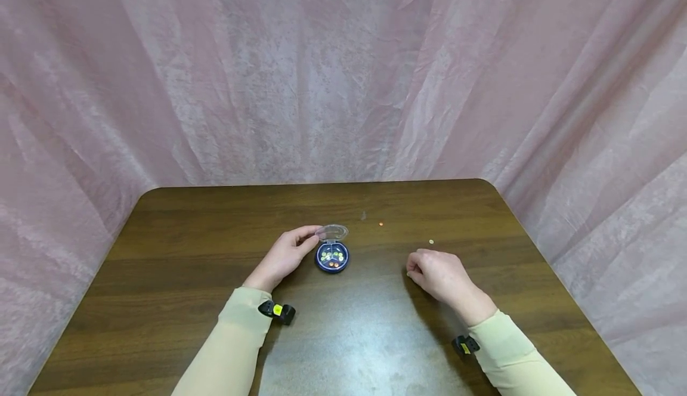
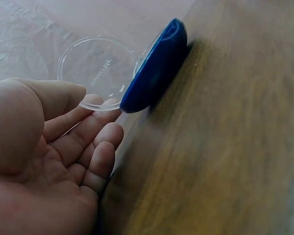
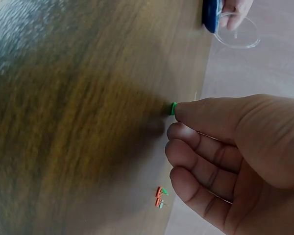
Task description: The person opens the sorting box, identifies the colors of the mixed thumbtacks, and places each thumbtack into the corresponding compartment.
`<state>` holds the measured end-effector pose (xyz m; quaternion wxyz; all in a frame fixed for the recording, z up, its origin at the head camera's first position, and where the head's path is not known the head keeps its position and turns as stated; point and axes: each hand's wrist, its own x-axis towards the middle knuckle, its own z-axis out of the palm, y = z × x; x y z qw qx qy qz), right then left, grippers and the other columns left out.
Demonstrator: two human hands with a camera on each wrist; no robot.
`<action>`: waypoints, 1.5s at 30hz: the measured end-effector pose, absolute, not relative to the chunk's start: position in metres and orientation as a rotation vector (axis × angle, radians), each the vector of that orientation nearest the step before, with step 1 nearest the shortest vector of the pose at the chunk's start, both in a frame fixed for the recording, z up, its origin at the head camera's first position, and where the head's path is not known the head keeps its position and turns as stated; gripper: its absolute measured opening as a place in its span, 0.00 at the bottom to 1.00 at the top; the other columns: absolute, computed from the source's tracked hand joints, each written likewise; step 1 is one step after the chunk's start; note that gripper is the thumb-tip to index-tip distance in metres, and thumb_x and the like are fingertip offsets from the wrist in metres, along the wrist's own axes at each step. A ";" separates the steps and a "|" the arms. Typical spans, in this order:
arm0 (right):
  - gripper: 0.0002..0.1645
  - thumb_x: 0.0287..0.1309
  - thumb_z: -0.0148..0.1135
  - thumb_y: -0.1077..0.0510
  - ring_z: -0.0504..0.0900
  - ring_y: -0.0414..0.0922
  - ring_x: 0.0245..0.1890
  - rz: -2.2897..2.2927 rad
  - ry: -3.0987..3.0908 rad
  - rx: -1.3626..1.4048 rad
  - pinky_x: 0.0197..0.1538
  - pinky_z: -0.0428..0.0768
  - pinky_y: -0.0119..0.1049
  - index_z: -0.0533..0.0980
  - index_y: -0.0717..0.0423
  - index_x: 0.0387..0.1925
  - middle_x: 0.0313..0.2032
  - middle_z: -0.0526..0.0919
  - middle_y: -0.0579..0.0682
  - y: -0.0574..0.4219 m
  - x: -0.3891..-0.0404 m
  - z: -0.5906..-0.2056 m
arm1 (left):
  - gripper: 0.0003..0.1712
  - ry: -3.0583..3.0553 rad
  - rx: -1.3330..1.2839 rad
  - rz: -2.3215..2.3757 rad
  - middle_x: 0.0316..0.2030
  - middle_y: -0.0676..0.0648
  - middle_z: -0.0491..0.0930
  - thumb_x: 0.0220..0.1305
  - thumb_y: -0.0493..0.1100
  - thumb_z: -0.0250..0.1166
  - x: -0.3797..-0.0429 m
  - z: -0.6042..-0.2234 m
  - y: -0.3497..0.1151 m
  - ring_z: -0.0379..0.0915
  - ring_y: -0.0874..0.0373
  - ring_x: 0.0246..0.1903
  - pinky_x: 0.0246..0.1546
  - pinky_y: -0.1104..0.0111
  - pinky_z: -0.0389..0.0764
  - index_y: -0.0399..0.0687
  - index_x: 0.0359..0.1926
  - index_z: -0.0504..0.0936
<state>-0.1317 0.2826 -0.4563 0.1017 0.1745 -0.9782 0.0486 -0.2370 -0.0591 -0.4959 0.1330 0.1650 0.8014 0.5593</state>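
Pinching a clear lid (image 2: 104, 67) at lower centre is the left hand (image 1: 284, 256); lower right, the curled right hand (image 1: 441, 274) is pinching a green piece (image 3: 173, 108).

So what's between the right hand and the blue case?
Bare tabletop on the direct line from right hand to blue case, in the head view; a small orange piece lies farther back, off that line.

Wood-grain table (image 1: 188, 247) carries a blue case (image 1: 332, 270) and small pieces (image 1: 432, 241)
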 end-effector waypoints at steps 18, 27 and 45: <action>0.07 0.59 0.66 0.53 0.72 0.33 0.25 0.685 -2.948 0.419 0.44 0.74 0.40 0.77 0.37 0.27 0.23 0.73 0.31 0.258 -0.142 -0.434 | 0.18 2.323 0.489 1.625 0.55 0.61 0.80 0.74 0.54 0.56 -0.236 -0.497 -0.061 0.69 0.64 0.62 0.64 0.62 0.65 0.64 0.61 0.79; 0.05 0.62 0.65 0.50 0.78 0.38 0.30 1.177 -2.877 0.383 0.37 0.75 0.34 0.84 0.44 0.35 0.29 0.83 0.39 0.225 -0.151 -0.420 | 0.18 2.331 0.493 1.641 0.54 0.61 0.81 0.74 0.55 0.57 -0.236 -0.498 -0.061 0.69 0.64 0.62 0.64 0.61 0.65 0.63 0.61 0.80; 0.09 0.62 0.67 0.49 0.81 0.50 0.34 1.695 -2.761 0.475 0.38 0.80 0.41 0.84 0.47 0.39 0.34 0.84 0.52 0.200 -0.156 -0.414 | 0.16 2.390 0.478 1.622 0.53 0.63 0.81 0.74 0.55 0.56 -0.234 -0.496 -0.058 0.71 0.65 0.60 0.63 0.61 0.66 0.64 0.57 0.83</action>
